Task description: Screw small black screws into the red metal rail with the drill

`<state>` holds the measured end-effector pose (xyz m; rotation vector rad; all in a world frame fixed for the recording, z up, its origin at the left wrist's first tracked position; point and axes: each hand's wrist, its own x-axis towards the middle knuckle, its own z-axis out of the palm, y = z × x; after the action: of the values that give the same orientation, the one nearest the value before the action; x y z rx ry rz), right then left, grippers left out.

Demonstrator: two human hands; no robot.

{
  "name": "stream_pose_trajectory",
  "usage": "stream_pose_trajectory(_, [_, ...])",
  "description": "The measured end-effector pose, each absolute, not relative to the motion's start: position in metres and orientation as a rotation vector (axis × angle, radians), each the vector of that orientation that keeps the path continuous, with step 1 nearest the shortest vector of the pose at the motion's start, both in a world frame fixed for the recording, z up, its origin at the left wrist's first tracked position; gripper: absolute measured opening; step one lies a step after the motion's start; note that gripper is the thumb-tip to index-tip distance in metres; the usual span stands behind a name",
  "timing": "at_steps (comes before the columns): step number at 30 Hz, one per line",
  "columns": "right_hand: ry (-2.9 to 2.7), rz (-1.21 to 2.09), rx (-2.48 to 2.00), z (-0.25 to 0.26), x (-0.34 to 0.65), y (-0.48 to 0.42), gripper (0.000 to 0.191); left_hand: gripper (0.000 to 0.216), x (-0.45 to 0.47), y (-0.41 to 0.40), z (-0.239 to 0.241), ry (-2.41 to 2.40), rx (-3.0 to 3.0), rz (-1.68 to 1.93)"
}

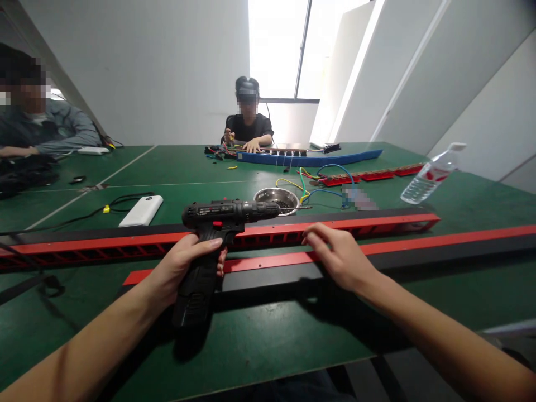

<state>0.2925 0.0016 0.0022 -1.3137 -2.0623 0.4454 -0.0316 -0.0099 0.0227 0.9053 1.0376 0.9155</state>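
Observation:
My left hand [186,265] is wrapped round the grip of a black cordless drill [218,223], whose barrel points right toward a small metal bowl [277,199]. My right hand [339,254] rests with curled fingers on the near long red-and-black strip [439,243], fingertips at its far edge. A second red-and-black strip [104,245] with slots lies just behind it, across the green table [259,335].
A white power bank [141,210] with a cable lies back left. A tilted water bottle [429,176] stands at right. Coloured wires [312,181] and more red strips lie beyond the bowl. One person sits opposite at a blue strip [310,159]; another sits far left.

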Motion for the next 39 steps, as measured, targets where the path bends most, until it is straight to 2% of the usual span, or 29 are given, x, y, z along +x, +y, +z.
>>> stream_pose_trajectory(4, [-1.589,0.791,-1.269,0.024,0.303,0.032,0.056,0.021,-0.033,-0.012,0.021,1.022,0.916,0.916])
stream_pose_trajectory(9, [-1.621,0.91,-1.207,0.034,0.294,0.049,0.055,0.019,-0.032,-0.013,0.021,1.025,0.88,0.936])
stream_pose_trajectory(18, [-1.732,0.746,-1.235,0.021,0.286,0.084,0.044,0.021,-0.035,-0.01,0.017,1.021,0.872,0.953])
stream_pose_trajectory(23, [-1.949,0.439,-1.489,0.011,0.281,0.139,0.017,0.02,-0.034,-0.009,0.016,1.066,0.828,1.033])
stream_pose_trajectory(26, [-2.151,0.261,-1.633,0.003,0.272,0.166,0.007,0.018,-0.034,-0.008,0.016,1.091,0.788,1.043])
stream_pose_trajectory(35, [-2.254,0.082,-1.826,-0.005,0.25,0.184,0.021,0.015,-0.03,-0.008,0.021,1.124,0.752,1.067])
stream_pose_trajectory(39, [-2.404,0.342,-1.615,-0.005,0.246,0.186,0.026,0.018,-0.03,-0.008,0.02,1.127,0.774,1.056])
